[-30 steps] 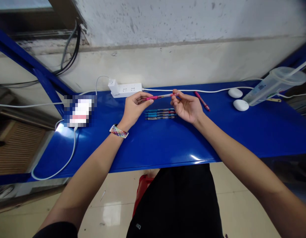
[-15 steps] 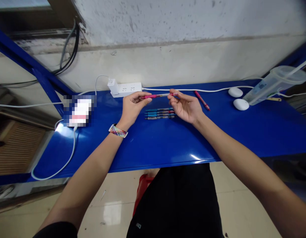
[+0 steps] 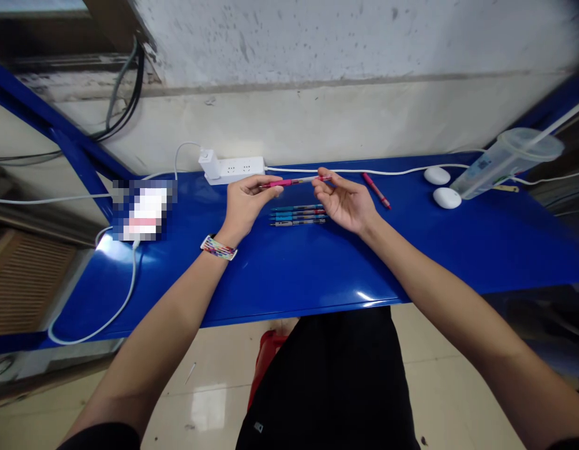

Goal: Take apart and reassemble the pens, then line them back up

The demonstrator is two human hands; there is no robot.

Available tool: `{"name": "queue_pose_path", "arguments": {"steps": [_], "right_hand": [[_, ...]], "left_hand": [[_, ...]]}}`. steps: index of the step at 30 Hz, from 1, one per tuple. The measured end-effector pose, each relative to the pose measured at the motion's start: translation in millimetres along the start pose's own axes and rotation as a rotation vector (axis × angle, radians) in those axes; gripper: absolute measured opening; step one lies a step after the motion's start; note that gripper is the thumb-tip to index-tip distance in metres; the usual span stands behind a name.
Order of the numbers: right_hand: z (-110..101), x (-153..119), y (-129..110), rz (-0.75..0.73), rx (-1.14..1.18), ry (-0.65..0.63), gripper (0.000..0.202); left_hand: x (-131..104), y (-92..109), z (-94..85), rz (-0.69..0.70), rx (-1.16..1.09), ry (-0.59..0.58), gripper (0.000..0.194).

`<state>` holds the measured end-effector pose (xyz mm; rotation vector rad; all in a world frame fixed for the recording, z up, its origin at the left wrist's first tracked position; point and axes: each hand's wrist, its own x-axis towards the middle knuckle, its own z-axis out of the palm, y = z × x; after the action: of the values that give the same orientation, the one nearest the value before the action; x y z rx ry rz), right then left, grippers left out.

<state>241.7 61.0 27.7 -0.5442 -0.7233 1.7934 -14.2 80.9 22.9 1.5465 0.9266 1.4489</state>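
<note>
Between my two hands a pink pen (image 3: 296, 181) with a clear barrel is held level above the blue table. My left hand (image 3: 245, 203) pinches its pink grip end, and my right hand (image 3: 348, 203) has its fingers closed on the other end. Below, several pens (image 3: 296, 215) with blue and grey grips lie side by side in a stack of rows; my right hand covers their right tips. Another pink pen (image 3: 376, 190) rests at a slant to the right of my right hand.
A white power strip (image 3: 237, 169) with a plugged-in charger sits at the wall. At left a blurred phone (image 3: 146, 212) has a white cable. On the right are two white rounded objects (image 3: 446, 197) and a tilted clear plastic container (image 3: 491, 162). The table's front edge (image 3: 308, 315) is near my legs.
The whole view has shifted slightly, so things appear a little further left. Both hands keep the same hold on the pink pen.
</note>
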Motion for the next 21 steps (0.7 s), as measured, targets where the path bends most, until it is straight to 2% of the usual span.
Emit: {"name": "queue_pose_path", "arguments": {"steps": [5,10,14,17,21], "right_hand": [[-0.7,-1.9,-2.6,0.042,-0.035,-0.008,0.038],[-0.6,-1.3,0.3,0.035,-0.018,0.009,0.030],[2.1,-1.2,2.5,0.036,0.021,0.040,0.035],[0.2,-0.8,1.8,0.055,0.048,-0.006,0.039],[-7.4,2.0,2.2,0.058,0.104,-0.044,0.030]], "left_hand": [[0.6,-0.1,-0.8,0.029,-0.006,0.016,0.021],[0.0,-2.7,-2.9,0.017,-0.005,-0.003,0.022],[-0.5,-0.1,-2.9,0.003,-0.011,-0.002,0.022],[-0.5,0.9,-2.8,-0.007,0.012,0.005,0.024],[-1.0,-1.2,-2.2,-0.013,0.027,0.001,0.026]]}}
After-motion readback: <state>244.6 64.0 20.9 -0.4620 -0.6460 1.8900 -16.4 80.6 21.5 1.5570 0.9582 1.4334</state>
